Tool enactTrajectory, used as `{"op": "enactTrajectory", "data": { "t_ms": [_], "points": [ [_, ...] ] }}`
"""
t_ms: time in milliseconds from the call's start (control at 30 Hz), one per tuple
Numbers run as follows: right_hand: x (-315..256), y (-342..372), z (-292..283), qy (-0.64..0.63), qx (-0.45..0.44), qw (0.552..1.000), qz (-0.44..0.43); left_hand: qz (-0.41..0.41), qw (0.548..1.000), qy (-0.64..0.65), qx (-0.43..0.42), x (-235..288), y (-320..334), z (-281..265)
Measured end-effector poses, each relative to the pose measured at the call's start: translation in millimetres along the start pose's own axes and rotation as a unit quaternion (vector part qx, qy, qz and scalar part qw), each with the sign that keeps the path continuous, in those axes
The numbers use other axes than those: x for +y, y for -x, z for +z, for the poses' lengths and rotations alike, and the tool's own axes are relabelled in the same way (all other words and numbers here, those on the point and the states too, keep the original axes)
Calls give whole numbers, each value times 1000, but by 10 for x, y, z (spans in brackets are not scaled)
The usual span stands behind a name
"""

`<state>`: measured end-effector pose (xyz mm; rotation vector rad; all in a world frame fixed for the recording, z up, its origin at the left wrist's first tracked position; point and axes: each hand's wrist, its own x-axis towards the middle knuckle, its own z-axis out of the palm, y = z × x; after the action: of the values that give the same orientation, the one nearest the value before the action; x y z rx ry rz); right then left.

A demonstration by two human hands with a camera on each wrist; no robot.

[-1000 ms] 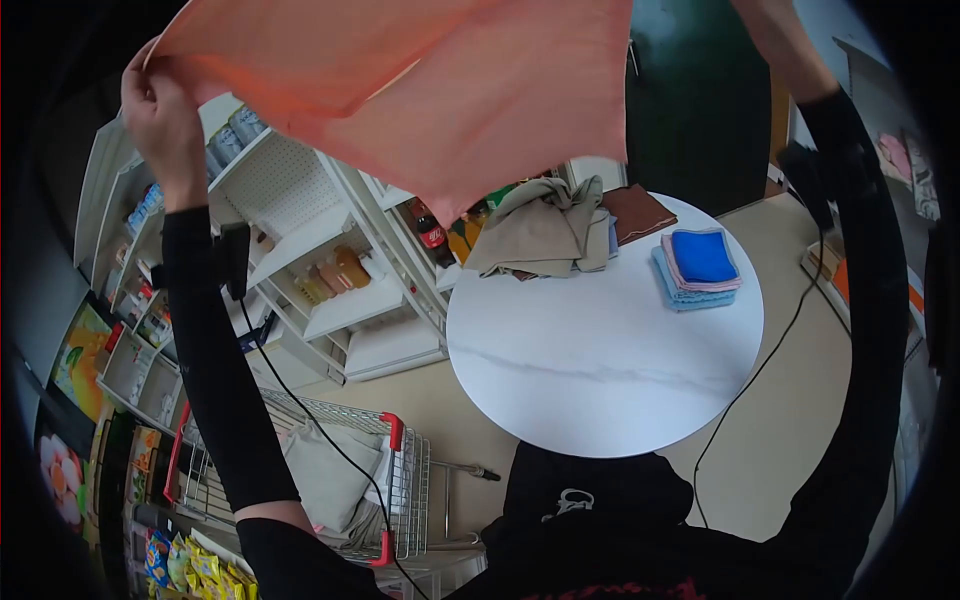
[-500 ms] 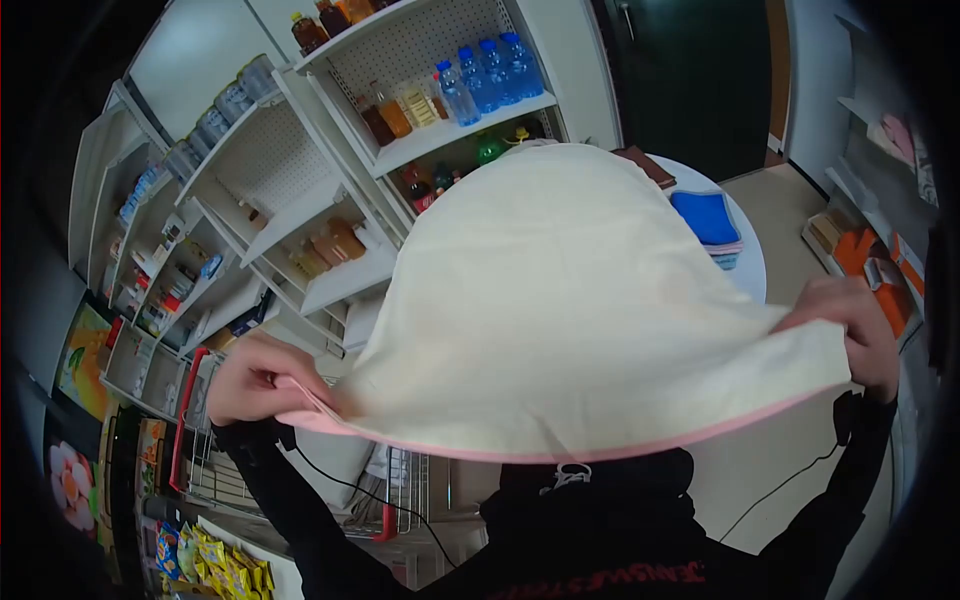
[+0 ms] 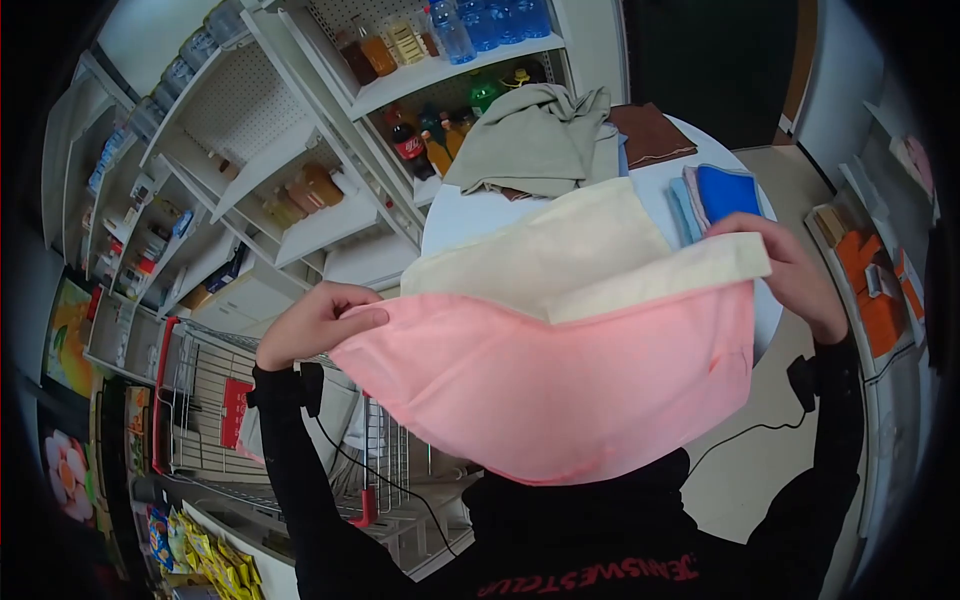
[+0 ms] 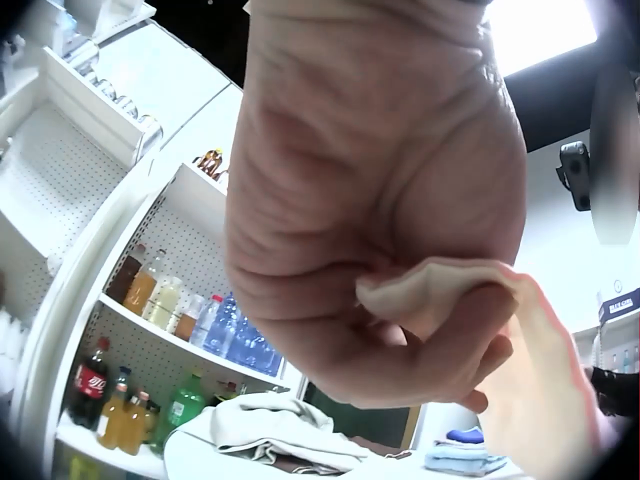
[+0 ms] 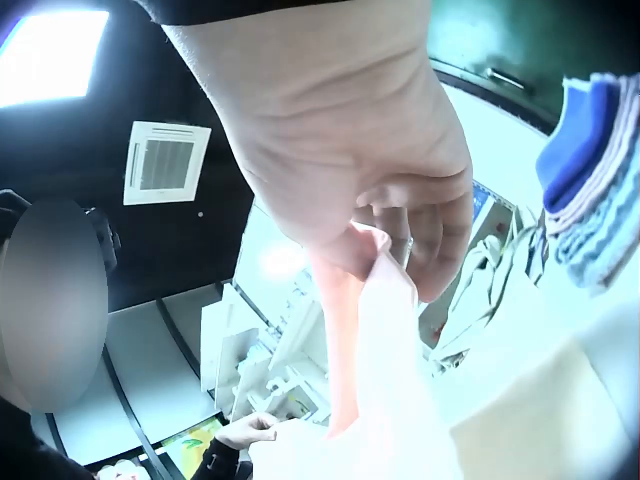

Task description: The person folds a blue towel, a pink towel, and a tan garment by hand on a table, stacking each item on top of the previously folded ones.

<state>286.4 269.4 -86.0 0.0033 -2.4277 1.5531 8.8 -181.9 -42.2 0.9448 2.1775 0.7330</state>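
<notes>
A two-sided cloth, pink and cream (image 3: 560, 390), stretches between my hands in front of my chest. Its far cream part overlaps the white round table (image 3: 440, 225), while the pink part hangs toward me. At the left end of the near edge, my left hand (image 3: 318, 325) pinches the cloth between thumb and curled fingers. My right hand (image 3: 785, 270) grips the other end, where a cream band is turned over the pink. Close up in the left wrist view, the cloth edge (image 4: 545, 370) runs through the curled fingers. In the right wrist view the thumb and fingers pinch the folded edge (image 5: 390, 380).
On the table lie a rumpled grey-green cloth (image 3: 540, 140), a brown cloth (image 3: 650, 135) and a folded stack topped with blue (image 3: 728, 190). A shopping cart (image 3: 200, 400) stands at left. Shelves with bottles (image 3: 370, 50) rise behind; a cable (image 3: 390, 485) trails from my left wrist.
The cloth was held up high, then swung down billowing with its cream side showing. Now it has sunk lower, its pink side hangs toward me, and my hands are closer together.
</notes>
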Motion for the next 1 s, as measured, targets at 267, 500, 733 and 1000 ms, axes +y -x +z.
{"op": "enactTrajectory", "data": {
  "t_ms": [267, 500, 733, 1000],
  "points": [
    [283, -719, 188, -37, -99, 982, 156, -45, 998, 11, -43, -599, -330, -49],
    [352, -1286, 197, 74, 79, 976, 188, 28, 995, 84, 54, -1067, -627, -212],
    [1323, -1777, 215, 470, -21, 880, 71, 46, 985, -7, 165, -1587, -1627, 123],
    [1165, -1870, 177, 394, -45, 911, 117, 15, 989, 12, 145, -1876, -1566, 126]
  ]
}}
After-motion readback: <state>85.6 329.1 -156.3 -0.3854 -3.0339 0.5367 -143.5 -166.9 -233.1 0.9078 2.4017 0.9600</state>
